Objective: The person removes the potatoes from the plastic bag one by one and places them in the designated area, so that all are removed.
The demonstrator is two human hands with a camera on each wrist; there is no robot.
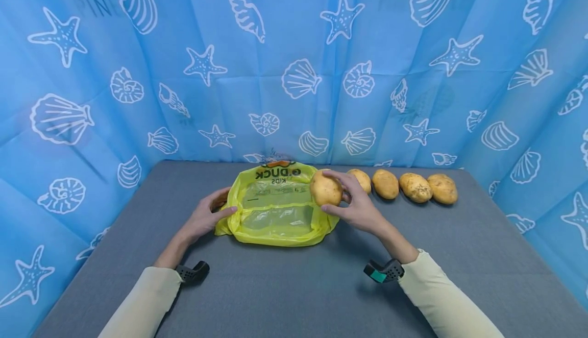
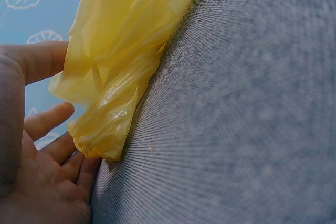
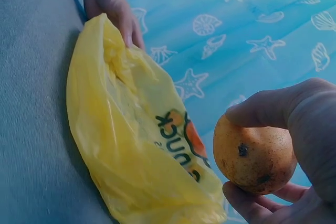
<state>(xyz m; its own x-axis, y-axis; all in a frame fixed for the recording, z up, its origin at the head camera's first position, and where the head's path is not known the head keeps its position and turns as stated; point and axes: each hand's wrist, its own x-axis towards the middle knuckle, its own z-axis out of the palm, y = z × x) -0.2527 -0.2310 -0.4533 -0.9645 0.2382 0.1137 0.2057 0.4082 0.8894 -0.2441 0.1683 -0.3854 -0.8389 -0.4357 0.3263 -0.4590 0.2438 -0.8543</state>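
Observation:
A yellow plastic bag (image 1: 275, 239) with dark lettering lies on the table, its mouth spread wide. At its left rim is my left hand (image 1: 205, 214), the thumb over the edge and the other fingers on the outer side. Those fingers are loosely extended in the left wrist view, beside the crumpled bag (image 2: 113, 108); the thumb tip is hidden. Over the right side of the bag, my right hand (image 1: 358, 205) grips a potato (image 1: 325, 189) between thumb and fingers. Dark spots mark this potato (image 3: 252, 156) in the right wrist view.
Right of the bag, several potatoes form a row near the table's back edge, among them a potato (image 1: 385, 184) and a dirt-marked potato (image 1: 415, 187). A blue curtain (image 1: 285, 31) with white shell prints hangs behind the grey table (image 1: 285, 297) and along both sides.

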